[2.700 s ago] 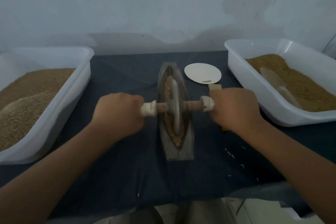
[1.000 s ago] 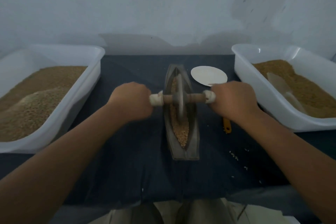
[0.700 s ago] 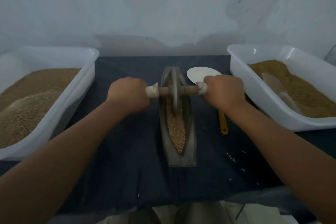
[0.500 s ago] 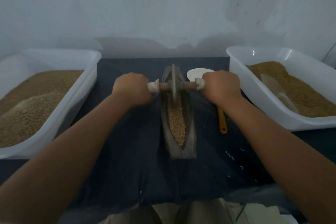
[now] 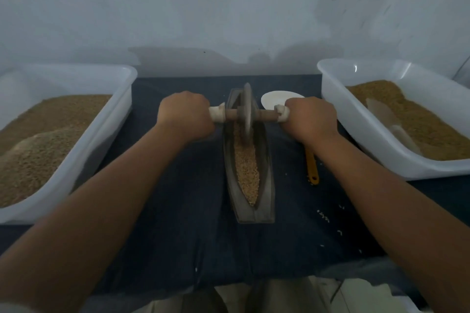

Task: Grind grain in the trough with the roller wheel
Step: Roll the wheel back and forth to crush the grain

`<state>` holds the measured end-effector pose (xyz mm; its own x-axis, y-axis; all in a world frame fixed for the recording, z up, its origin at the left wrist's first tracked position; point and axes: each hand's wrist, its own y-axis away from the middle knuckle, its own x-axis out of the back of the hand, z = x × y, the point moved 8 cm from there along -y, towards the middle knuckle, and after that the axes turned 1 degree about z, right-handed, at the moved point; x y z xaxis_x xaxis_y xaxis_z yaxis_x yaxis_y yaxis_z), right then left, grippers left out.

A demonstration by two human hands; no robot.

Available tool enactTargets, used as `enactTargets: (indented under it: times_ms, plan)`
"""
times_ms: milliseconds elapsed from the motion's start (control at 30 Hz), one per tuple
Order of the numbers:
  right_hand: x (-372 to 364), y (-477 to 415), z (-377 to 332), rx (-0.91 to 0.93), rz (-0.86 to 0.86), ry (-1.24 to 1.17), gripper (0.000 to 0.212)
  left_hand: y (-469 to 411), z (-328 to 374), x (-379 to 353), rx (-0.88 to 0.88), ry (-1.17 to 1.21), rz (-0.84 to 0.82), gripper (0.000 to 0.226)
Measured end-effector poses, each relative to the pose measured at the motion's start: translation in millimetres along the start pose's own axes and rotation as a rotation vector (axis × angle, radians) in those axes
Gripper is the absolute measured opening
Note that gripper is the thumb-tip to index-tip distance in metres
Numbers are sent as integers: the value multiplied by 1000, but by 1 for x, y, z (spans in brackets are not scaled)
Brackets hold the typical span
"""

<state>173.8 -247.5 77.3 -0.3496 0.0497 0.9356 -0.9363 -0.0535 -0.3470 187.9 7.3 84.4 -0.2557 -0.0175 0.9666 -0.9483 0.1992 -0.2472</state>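
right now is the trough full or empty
Partly full. Grain lies along the groove of the trough from the roller wheel to the near tip, below the rim; beyond the wheel I cannot tell.

A narrow, boat-shaped grey trough (image 5: 255, 216) lies with its long axis from 12 to 6 o'clock. Tan grain (image 5: 246, 170) fills its groove from the middle to the 6 o'clock tip. The roller wheel (image 5: 246, 109), a thin grey disc, stands on edge in the groove near the 12 o'clock end, its wooden axle pointing to 9 and 3 o'clock
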Motion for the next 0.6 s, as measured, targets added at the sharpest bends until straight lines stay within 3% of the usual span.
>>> enactTargets:
  times_ms: [200,333,600]
  plan:
    - [8,55,6,102,-75,-50,26,65,-3,-2,-123,-1,-17,27]
    - [24,84,0,266,19,-175,30,96,-14,-8,-140,48,36,32]
    - [13,-13,-8,96,67,46,38,-5,-10,-11,42,66,-28,23]
